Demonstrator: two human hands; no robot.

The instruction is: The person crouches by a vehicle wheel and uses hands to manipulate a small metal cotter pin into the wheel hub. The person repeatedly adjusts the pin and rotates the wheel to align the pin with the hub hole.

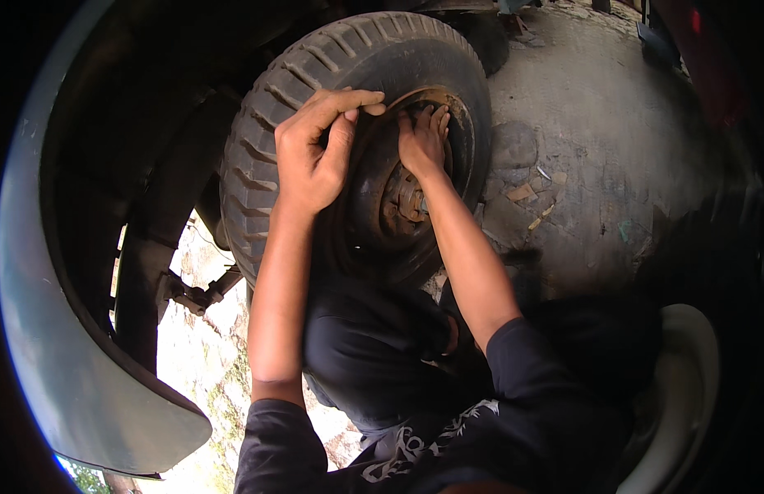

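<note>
A large treaded tire (262, 123) on a rusty steel wheel rim (449, 105) stands in front of me, with a rusty hub (405, 204) in its middle. My left hand (320, 144) is over the upper left sidewall, fingers curled and thumb near the index finger, which points toward the rim; whether it holds anything is hidden. My right hand (423, 140) reaches inside the upper right of the rim, fingers extended and slightly apart against the metal.
A curved grey-blue fender (61, 329) and dark undercarriage parts (188, 292) are at the left. At right, grey ground (579, 140) has scraps scattered on it. My dark-clothed knee (357, 346) is below the tire, and a pale curved object (690, 362) sits at lower right.
</note>
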